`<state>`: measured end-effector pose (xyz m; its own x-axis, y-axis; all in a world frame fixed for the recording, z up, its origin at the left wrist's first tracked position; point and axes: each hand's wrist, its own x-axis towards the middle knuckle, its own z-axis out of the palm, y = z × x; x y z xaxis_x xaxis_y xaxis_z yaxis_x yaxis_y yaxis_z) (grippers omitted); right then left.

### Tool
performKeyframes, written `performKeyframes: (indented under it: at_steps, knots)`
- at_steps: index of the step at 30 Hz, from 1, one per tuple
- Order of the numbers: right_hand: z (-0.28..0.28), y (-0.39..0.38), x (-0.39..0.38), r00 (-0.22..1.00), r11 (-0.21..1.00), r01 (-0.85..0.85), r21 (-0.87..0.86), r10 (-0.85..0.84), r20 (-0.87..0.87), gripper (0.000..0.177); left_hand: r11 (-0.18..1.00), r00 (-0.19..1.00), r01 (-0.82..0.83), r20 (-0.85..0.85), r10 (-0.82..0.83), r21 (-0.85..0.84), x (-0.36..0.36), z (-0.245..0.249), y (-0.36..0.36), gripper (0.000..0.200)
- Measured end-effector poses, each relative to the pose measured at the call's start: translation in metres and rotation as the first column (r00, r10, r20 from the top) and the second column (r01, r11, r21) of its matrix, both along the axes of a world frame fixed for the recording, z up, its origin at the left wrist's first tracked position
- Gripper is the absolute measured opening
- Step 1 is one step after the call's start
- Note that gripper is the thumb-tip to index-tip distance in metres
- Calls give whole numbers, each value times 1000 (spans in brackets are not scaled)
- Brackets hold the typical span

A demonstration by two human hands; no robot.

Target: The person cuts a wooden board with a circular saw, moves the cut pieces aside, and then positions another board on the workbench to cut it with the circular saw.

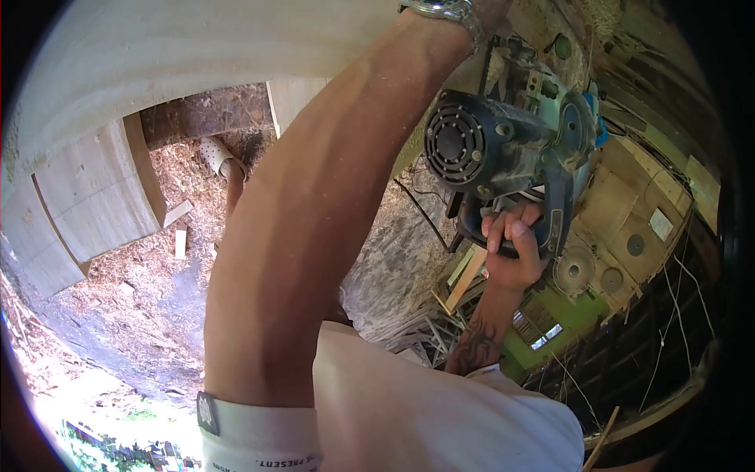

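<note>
My right hand (515, 248), below a tattooed forearm, has its fingers wrapped round the loop handle of a dusty dark miter saw (491, 145). The round vented motor end of the saw faces left, and its blade is hidden from here. My left arm stretches up across the middle of the view, with a metal watch (444, 9) at the wrist. Only the back part of my left hand (492, 11) shows at the top edge, close to the upper end of the saw. Its fingers are out of sight, so what it touches cannot be seen.
A long pale wooden surface (197, 55) runs along the upper left. Pale boards or panels (98, 197) stand beside it. Sawdust and offcuts (181, 240) cover the floor around a foot in a light clog (214, 156). Loose wood strips (468, 279) and a fan (575, 270) lie beyond.
</note>
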<state>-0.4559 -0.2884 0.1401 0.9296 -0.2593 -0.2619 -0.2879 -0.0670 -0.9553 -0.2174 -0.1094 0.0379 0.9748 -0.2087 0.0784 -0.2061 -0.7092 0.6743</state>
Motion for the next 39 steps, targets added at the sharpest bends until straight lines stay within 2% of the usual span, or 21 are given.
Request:
performKeyframes:
  at_steps: [3,6,9,12,21,30,33,39]
  knots:
    - [2,-1,0,1000,1000,3,-6,-3,-2,20,999,1000,15,-19,-16,-31,3,-1,-4,29]
    - [2,-1,2,1000,1000,20,-2,-20,-8,20,999,999,-9,41,11,-47,3,-3,-5,30]
    - [3,-2,5,1000,1000,4,1,-4,-8,20,994,999,-32,-3,32,-108,5,-4,-7,31]
    - [4,-1,11,1000,1000,-10,9,10,-6,20,997,1000,-13,-8,13,-82,9,0,-6,29]
    - [3,-5,16,999,997,-54,51,54,-7,20,987,999,-36,-17,34,-154,11,-2,-5,22]
    - [3,-8,24,998,997,-57,47,57,-4,20,993,989,-50,136,64,-106,21,-17,-21,16]
    - [3,-6,30,998,996,-67,51,67,4,20,995,993,-26,109,36,-94,25,-15,-20,16]
    - [2,-4,36,997,995,-78,66,77,13,19,984,992,-122,-23,120,-130,26,-8,-18,19]
